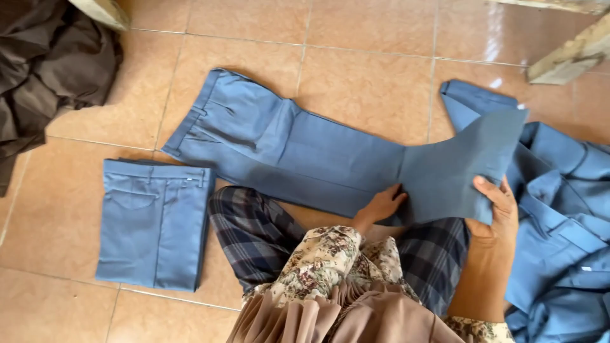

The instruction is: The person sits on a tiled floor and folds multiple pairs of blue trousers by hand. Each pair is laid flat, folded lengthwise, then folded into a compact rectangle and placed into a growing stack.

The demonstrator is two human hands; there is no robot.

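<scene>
1. A dark brown cloth heap (44,70) lies crumpled at the far left of the tiled floor (368,89), apart from the blue garments.
2. A folded pair of blue trousers (154,222) rests flat beside the person's knee, squared up and out of the way.
3. The spread blue trousers (286,149) lie flat across the floor, waistband to the left, so the legs align.
4. The left hand (381,203) presses open-palmed at the fold line, pinning the cloth.
5. The right hand (499,213) has its grip closed on the lifted leg end, turning it over.
6. A pile of blue garments (559,222) sits loose at the right.
</scene>
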